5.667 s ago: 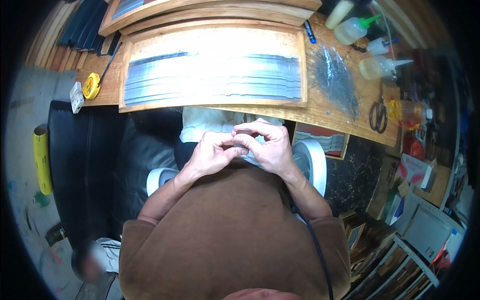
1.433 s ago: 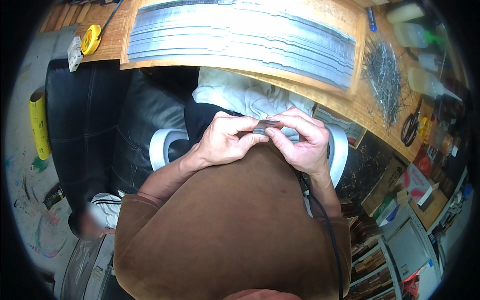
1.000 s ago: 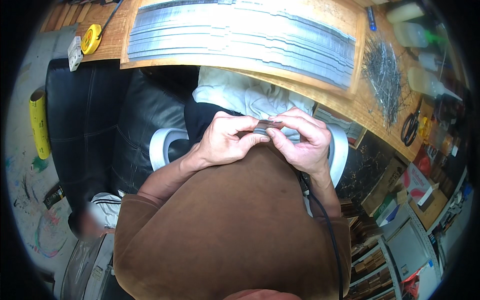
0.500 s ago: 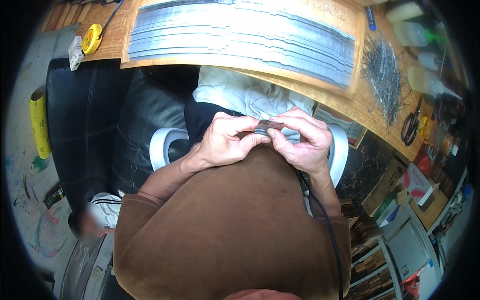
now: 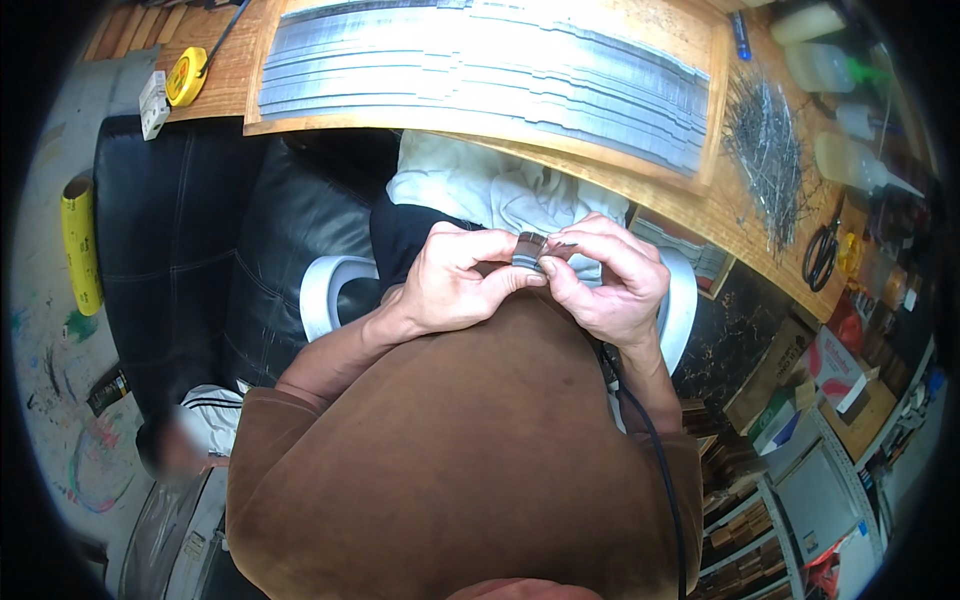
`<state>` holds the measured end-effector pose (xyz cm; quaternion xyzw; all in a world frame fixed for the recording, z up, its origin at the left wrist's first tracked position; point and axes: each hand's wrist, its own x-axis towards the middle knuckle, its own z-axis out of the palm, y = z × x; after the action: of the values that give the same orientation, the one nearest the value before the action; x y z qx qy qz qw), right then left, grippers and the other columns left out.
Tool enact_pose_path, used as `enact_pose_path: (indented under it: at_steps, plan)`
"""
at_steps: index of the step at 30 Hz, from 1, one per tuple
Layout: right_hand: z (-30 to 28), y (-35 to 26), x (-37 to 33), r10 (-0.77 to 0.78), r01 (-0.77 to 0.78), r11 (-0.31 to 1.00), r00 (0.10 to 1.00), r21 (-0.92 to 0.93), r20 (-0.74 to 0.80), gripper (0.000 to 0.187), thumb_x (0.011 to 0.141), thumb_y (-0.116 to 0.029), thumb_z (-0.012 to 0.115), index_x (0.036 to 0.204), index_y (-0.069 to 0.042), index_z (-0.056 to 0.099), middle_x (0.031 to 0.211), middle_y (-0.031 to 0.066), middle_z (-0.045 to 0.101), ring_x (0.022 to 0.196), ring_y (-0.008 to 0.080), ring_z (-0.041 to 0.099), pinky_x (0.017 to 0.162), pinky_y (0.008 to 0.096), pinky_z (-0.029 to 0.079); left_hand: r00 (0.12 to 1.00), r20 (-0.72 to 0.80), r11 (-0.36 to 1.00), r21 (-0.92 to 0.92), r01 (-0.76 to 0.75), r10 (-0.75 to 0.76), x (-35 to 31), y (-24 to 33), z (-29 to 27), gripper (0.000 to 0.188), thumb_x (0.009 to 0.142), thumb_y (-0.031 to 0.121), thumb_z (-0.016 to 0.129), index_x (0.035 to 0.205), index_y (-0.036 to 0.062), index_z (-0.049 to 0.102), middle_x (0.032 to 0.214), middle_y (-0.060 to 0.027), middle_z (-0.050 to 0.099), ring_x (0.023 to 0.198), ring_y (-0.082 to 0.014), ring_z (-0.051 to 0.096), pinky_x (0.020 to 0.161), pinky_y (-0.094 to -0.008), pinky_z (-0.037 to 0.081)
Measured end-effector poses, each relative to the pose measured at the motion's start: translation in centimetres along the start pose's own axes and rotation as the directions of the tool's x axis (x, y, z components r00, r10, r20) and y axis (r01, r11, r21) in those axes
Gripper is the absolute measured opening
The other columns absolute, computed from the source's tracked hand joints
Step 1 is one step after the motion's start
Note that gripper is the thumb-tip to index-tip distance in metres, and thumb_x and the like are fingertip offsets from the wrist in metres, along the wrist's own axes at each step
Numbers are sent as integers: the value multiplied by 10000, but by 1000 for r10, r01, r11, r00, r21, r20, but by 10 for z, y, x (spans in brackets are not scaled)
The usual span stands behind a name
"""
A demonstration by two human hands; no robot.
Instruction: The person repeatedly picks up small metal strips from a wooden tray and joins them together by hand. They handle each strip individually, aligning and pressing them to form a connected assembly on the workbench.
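Over my lap, my left hand (image 5: 452, 280) is closed, its thumb and forefinger pinching a small dark brown and grey striped block (image 5: 528, 250). It resembles a stack of thin layers, but its kind cannot be made out. Right beside it, my right hand (image 5: 612, 285) is pinched around a small thin dark piece (image 5: 566, 250) at the block's right side. The fingers cover much of both pieces, so whether they are joined does not show.
On the wooden bench lies a wood-framed tray (image 5: 715, 150) of grey layered strips. Thin metal pins (image 5: 765, 150), scissors (image 5: 822, 255) and glue bottles (image 5: 850, 160) are to its right. A yellow tape measure (image 5: 187, 77) sits left. White chair arms (image 5: 325, 300) flank me; another person (image 5: 205, 420) is behind left.
My right fingers have shifted slightly right. The thin dark piece in them now stands apart from the striped block at its upper edge. My left hand has barely moved.
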<state>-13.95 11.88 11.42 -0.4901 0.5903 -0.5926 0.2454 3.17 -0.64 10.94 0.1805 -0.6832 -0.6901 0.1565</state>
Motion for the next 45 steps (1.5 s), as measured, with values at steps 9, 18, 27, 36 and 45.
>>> enact_pose_path:
  at_steps: [9,18,27,36,45]
  plan:
    - [1,0,-1,56,-55,998,998,34,-35,201,801,79,837,979,19,765,922,117,769,792,179,750,688,288,584,999,48,998,62,20,-23,0,-4,-5,189,917,37,814,1096,-7,775,788,-131,755,610,-114,632,579,-267,497]
    - [-2,-1,-4,215,-218,968,976,121,42,113,864,30,811,960,20,753,906,97,751,767,145,696,674,272,538,996,79,995,92,38,-46,3,-1,-11,148,898,57,858,992,-30,783,789,-113,776,622,-84,663,554,-249,481]
    - [0,0,-10,300,-297,931,954,213,20,90,889,49,793,947,36,725,931,97,737,806,135,688,692,264,530,995,62,996,41,74,-77,1,-9,-8,145,898,11,839,1011,-53,774,888,-122,806,789,-144,774,720,-263,602]
    - [6,-5,-10,414,-365,813,910,454,-9,92,956,86,730,1029,75,675,1004,109,694,884,141,708,758,272,609,991,35,969,-207,133,-128,-1,-9,0,197,955,-12,780,1142,-58,745,1007,-117,811,919,-125,752,829,-265,598]
    - [3,-4,-11,421,-396,853,907,338,1,108,948,37,772,1046,58,733,996,102,740,858,141,721,749,278,611,991,-7,988,-80,131,-132,0,-12,2,170,949,10,792,1107,-43,758,919,-108,807,818,-82,719,734,-248,573]
